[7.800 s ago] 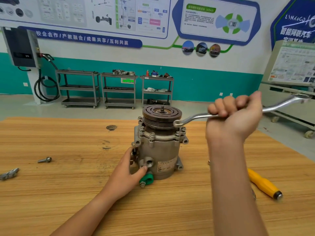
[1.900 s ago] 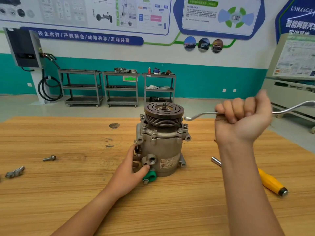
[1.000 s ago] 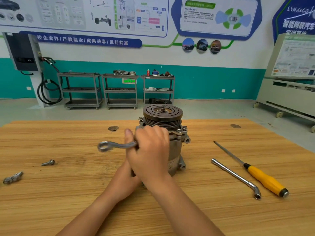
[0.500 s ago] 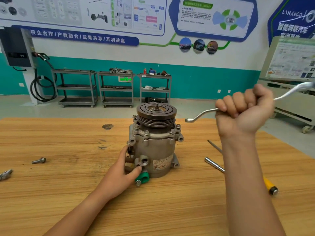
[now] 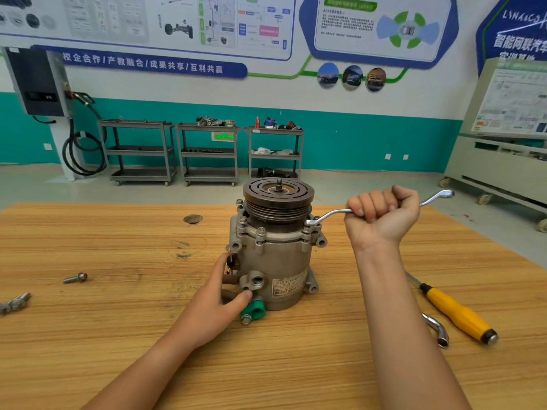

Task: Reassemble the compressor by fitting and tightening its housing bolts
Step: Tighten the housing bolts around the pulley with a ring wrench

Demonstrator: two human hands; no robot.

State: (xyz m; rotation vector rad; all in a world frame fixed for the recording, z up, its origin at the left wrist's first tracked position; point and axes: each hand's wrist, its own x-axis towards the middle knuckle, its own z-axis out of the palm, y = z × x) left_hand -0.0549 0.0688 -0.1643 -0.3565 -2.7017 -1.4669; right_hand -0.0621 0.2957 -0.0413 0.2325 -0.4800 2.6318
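It looks like bolt-tightening time: the right hand [image 5: 381, 216] squeezes the ring spanner [image 5: 328, 216] on a right-side housing bolt [image 5: 307, 229], the left hand [image 5: 216, 303] grips the compressor [image 5: 275, 261], and next the spanner needs a firm pull round.

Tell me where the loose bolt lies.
In the head view, the loose bolt lies on the table, far left of the compressor, near the metal fitting at the left edge.

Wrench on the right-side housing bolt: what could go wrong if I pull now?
The wrench may slip off the housing bolt, jerking the right hand. The compressor stands upright, steadied only by the left hand low on its side; a hard pull could tip it. A loose bolt lying far left may be forgotten.
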